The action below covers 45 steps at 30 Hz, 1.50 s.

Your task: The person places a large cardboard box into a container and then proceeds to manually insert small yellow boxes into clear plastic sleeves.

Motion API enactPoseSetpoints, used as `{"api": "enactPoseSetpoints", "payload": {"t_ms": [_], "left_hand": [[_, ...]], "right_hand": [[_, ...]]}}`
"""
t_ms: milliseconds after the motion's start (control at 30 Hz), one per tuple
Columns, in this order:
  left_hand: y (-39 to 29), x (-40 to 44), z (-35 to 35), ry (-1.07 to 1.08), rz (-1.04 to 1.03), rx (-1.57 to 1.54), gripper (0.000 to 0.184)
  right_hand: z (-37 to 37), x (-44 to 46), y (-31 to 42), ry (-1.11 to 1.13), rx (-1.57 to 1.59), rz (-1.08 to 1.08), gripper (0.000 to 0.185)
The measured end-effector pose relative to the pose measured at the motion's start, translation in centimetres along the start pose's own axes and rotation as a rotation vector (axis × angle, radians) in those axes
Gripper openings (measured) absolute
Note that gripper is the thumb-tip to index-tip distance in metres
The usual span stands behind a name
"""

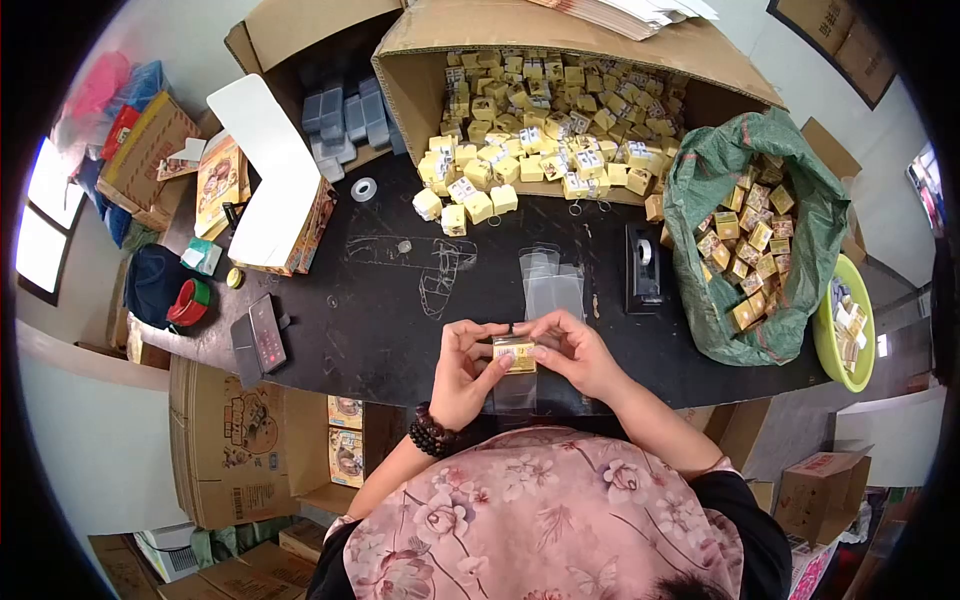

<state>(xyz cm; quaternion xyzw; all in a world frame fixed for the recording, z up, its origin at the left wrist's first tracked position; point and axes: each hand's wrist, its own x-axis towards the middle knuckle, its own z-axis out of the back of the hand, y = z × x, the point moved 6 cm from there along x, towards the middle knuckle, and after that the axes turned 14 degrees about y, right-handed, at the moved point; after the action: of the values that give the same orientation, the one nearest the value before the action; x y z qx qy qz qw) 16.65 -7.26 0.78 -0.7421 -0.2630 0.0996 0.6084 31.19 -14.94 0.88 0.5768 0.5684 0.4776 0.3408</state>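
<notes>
Filling the middle: black table [390, 345]. On its far side, a big cardboard carton [470, 30] faces near, its pile of yellow boxes [530, 110] spilling onto the tabletop. Right side: green woven sack [700, 310], mouth gaping, holding small brown-and-yellow boxes [740, 270]; lime basin [850, 375] just right of it. Far left: box with a tall white flap [265, 125]. Center, near edge: left hand [463, 370] and right hand [578, 355], both grasping the same item, thumbs on either side, fingertips almost meeting at its far end. Black tape dispenser [642, 275] sits right of center, hands off it. Clear sleeves [552, 290] lie flat just beyond the hands. Smallest: the printed box [514, 357], pinched between both hands over the near edge. Looks like thin card, so probably light, stiff at corners, easy to dent mid-panel, maybe slightly slick. Best hold: opposite side edges, light fingertip pressure. Dark bit at its far end, can't tell what.
</notes>
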Motion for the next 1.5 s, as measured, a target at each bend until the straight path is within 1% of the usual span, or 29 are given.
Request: {"api": "enactPoseSetpoints", "payload": {"t_ms": [33, 100, 133, 200, 267, 400, 433, 500, 533, 600, 633, 700, 733, 767, 833, 867, 933, 967, 1033, 1067, 1133, 1167, 1200, 1267, 1300, 1333, 1400, 1467, 1500], "left_hand": [[0.0, 0.1, 0.0, 0.001, 0.026, 0.015, 0.05], [-0.1, 0.1, -0.4, 0.0, 0.059, 0.084, 0.05], [-0.3, 0.1, -0.7, 0.0, 0.094, 0.154, 0.051], [-0.7, 0.0, -0.9, -0.003, 0.108, 0.221, 0.054], [-1.1, 0.0, -1.1, 0.046, 0.025, 0.439, 0.059], [-1.1, -0.2, -0.5, 0.065, 0.007, 0.443, 0.059], [-1.1, -0.1, -0.5, 0.093, 0.008, 0.428, 0.055], [-1.3, -0.1, -0.4, 0.122, 0.009, 0.412, 0.051], [-1.4, 0.0, -0.4, 0.142, 0.028, 0.439, 0.046], [-1.0, 0.1, -0.5, 0.16, 0.046, 0.464, 0.041], [-0.3, 0.1, -0.1, 0.107, 0.064, 0.353, 0.036], [0.8, 0.1, 1.0, -0.061, 0.083, 0.118, 0.03], [1.2, 0.2, 1.5, -0.175, 0.086, -0.007, 0.027], [1.2, 0.3, 1.4, -0.197, 0.059, -0.088, 0.029], [1.6, 0.3, 1.4, 0.016, 0.006, 0.064, 0.036], [2.6, -0.4, 1.8, 0.135, 0.226, 0.085, 0.044], [2.1, -0.8, 0.9, 0.329, 0.47, 0.106, 0.056], [1.5, -0.7, 0.2, 0.361, 0.456, 0.005, 0.06], [3.3, -1.3, 1.4, 0.175, 0.56, -0.209, 0.052], [3.2, -1.6, 2.1, 0.006, 0.484, -0.391, 0.04], [3.5, -2.2, 3.9, -0.129, 0.389, -0.747, 0.038], [3.0, -2.4, 3.9, -0.152, 0.337, -0.876, 0.038], [3.2, -2.9, 4.2, -0.154, 0.332, -0.874, 0.038], [3.7, -3.7, 4.8, -0.149, 0.291, -0.964, 0.04], [3.4, -3.8, 4.7, -0.114, 0.242, -1.09, 0.04], [3.1, -3.7, 4.7, -0.118, 0.231, -1.089, 0.04], [2.1, -3.6, 5.1, -0.126, 0.235, -0.905, 0.043], [1.8, -3.7, 5.9, -0.164, 0.23, -0.95, 0.041], [1.5, -3.5, 6.4, -0.131, 0.226, -0.883, 0.039]], "right_hand": [[0.2, 0.1, -0.3, 0.0, 0.001, -0.001, 0.021], [0.8, 0.5, -0.8, -0.033, 0.018, -0.125, 0.016], [0.8, 0.7, -0.3, -0.032, 0.018, -0.126, 0.016], [0.2, 1.2, 0.7, 0.001, -0.193, -0.216, 0.008], [0.2, 1.3, 0.8, -0.038, -0.222, -0.179, 0.007], [0.8, 1.2, 0.7, -0.047, -0.175, -0.17, 0.008], [1.0, 1.2, 0.6, -0.047, -0.174, -0.171, 0.008], [0.7, 1.1, 0.9, 0.057, -0.413, -0.147, 0.01], [0.8, 1.0, 0.9, 0.055, -0.413, -0.147, 0.01], [0.3, 0.8, 1.3, 0.127, -0.467, -0.075, 0.026], [-0.2, 0.7, 1.2, 0.129, -0.467, -0.076, 0.026], [-0.9, 0.4, 0.7, -0.005, -0.272, -0.116, 0.047], [-1.1, -0.2, -0.6, -0.023, -0.04, -0.249, 0.06], [-0.6, -0.4, -1.3, -0.025, -0.042, -0.248, 0.06], [0.3, -0.7, -2.4, 0.047, -0.146, -0.282, 0.059], [0.5, -1.1, -1.5, 0.138, -0.265, -0.333, 0.052], [-0.2, -0.9, 1.1, 0.363, -0.525, -0.522, 0.041], [-0.1, -0.6, 1.6, 0.417, -0.567, -0.639, 0.038], [2.3, 1.1, 1.2, 0.164, -0.598, -0.455, 0.04], [4.0, 2.9, 1.9, 0.052, -0.751, -0.348, 0.039], [8.1, 7.5, 1.4, -0.15, -0.942, -0.191, 0.041], [9.2, 10.1, 1.2, -0.188, -1.118, -0.157, 0.045], [10.2, 12.6, 0.8, -0.224, -1.295, -0.119, 0.049], [12.4, 16.6, -1.7, -0.228, -1.39, -0.013, 0.056], [12.7, 18.0, -2.0, -0.188, -1.534, 0.033, 0.059], [13.9, 19.2, -3.1, -0.149, -1.561, -0.039, 0.057], [15.9, 20.1, -4.4, -0.082, -1.599, -0.235, 0.051], [16.1, 18.8, -3.3, -0.219, -1.389, -0.283, 0.049], [16.5, 18.0, -3.2, -0.222, -1.182, -0.35, 0.045]]}}
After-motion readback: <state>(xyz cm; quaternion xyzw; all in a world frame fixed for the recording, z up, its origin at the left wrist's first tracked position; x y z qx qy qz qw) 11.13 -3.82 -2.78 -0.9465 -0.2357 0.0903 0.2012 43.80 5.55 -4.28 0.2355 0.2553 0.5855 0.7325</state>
